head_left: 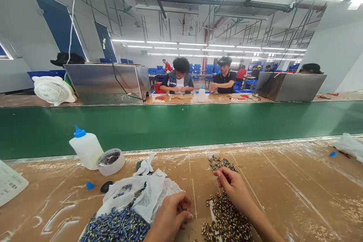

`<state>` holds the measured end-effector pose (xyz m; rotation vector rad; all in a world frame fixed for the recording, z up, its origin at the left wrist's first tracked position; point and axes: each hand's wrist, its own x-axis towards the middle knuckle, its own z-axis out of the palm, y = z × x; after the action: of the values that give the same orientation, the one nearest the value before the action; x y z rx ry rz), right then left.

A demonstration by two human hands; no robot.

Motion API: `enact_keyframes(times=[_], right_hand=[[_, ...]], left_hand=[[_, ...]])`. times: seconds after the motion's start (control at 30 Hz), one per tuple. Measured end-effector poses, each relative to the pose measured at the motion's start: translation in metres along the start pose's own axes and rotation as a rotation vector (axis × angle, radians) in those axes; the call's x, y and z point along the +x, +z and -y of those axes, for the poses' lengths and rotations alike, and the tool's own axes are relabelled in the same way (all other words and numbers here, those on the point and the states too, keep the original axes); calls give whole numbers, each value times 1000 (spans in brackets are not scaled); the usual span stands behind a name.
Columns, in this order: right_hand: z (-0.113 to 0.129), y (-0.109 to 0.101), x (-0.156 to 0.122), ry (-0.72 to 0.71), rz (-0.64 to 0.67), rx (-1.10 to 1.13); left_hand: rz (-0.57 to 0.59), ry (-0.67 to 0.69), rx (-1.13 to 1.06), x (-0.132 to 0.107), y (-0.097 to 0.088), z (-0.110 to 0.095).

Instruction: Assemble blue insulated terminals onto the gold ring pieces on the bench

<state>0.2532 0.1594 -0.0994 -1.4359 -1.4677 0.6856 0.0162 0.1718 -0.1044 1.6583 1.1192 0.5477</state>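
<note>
My left hand (171, 215) rests at the bottom centre with fingers curled together beside a clear plastic bag (141, 198) of small blue-and-yellow parts (116, 227); what it pinches is hidden. My right hand (234, 189) reaches forward over the brown worktop (283, 189), fingertips pinched just short of a small cluster of dark blue parts (222, 163). A heap of brown-and-cream parts (227, 221) lies under its wrist.
A white squeeze bottle with a blue cap (86, 148) and a tape roll (110, 161) stand at the left. A green conveyor belt (181, 124) runs across behind. Two people sit opposite beyond it, between metal boxes (104, 83), near a white fan (52, 89).
</note>
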Motion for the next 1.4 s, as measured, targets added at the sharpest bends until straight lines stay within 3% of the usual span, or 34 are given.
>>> enact_keyframes(times=[0.17, 0.63, 0.77, 1.13, 1.4], right_hand=[[1, 7, -5, 18, 48, 32], [6, 25, -17, -6, 144, 1], [5, 26, -19, -7, 166, 30], [13, 30, -24, -31, 233, 18], [17, 23, -27, -29, 221, -3]], left_hand=[[-1, -70, -129, 0, 1, -5], [46, 70, 15, -8, 2, -11], [9, 107, 21, -13, 2, -13], [1, 13, -276, -11, 6, -7], [34, -13, -322, -9, 2, -17]])
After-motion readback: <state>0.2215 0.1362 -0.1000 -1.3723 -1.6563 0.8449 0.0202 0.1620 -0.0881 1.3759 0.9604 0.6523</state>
